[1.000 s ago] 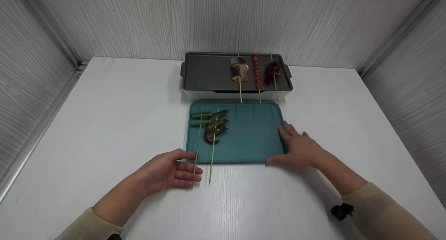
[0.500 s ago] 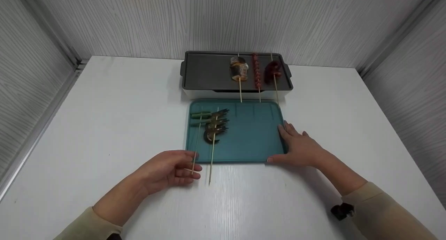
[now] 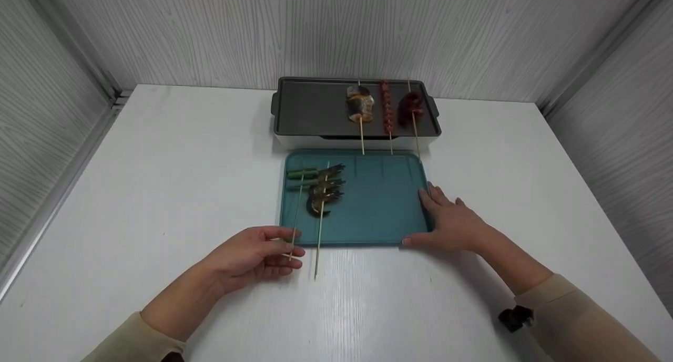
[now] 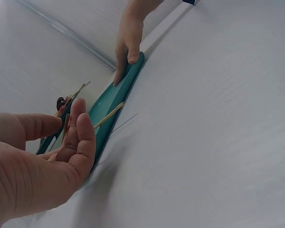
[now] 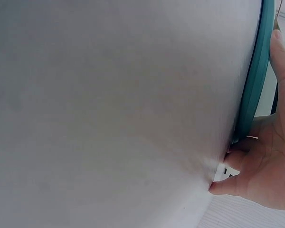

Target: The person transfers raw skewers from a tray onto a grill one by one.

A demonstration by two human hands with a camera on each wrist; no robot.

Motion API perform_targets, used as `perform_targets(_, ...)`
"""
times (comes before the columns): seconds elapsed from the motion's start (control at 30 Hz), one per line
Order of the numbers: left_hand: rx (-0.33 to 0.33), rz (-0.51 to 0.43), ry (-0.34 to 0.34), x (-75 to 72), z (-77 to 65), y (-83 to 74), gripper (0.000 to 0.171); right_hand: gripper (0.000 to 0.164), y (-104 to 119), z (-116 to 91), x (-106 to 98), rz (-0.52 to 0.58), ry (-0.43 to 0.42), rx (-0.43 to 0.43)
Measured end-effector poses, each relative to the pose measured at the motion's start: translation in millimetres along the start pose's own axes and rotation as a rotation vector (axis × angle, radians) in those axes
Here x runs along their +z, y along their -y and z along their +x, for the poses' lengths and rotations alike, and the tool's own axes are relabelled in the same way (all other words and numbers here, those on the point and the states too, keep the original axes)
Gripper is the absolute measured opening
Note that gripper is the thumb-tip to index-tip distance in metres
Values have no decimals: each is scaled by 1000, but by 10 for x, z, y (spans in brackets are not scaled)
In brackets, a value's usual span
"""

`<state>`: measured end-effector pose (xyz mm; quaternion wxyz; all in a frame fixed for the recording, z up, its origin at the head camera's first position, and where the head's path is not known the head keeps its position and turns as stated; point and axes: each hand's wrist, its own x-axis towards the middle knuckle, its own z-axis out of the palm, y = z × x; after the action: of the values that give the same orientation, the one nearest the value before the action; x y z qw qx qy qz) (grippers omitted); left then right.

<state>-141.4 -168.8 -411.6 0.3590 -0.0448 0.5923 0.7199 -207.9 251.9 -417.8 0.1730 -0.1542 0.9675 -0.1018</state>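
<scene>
A skewer of green vegetable pieces lies at the left side of a teal tray, its stick reaching past the front rim. My left hand pinches the lower end of that stick between thumb and fingers; the left wrist view shows the stick by the fingertips. Right beside it on the tray is a shrimp skewer, its bare stick jutting over the front edge. At the tray's front right corner rests my right hand, fingers extended along the side and thumb at the front rim.
Behind the tray stands a dark griddle on a white base. On its right half lie a skewer of browned chunks, a thin red skewer and a dark red octopus-like skewer. Their sticks overhang toward the tray. Pale panels enclose the white table.
My left thumb and fingers have closed in on the green vegetable skewer's stick, and its lower end has shifted slightly left. The right hand and tray stay put.
</scene>
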Motion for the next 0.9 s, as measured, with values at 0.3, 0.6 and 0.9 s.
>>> perform_targets(0.3,14,-2,10,-3,-9,-8,58,135,0,-7,-1,5,-2,3)
perform_targets(0.6,19,11,-1,-10,-9,-11,57,135,3,2,4,1,-1,11)
perform_targets(0.9,37,38,-10,-10,-36,-35,56,135,4,0,-2,5,4,14)
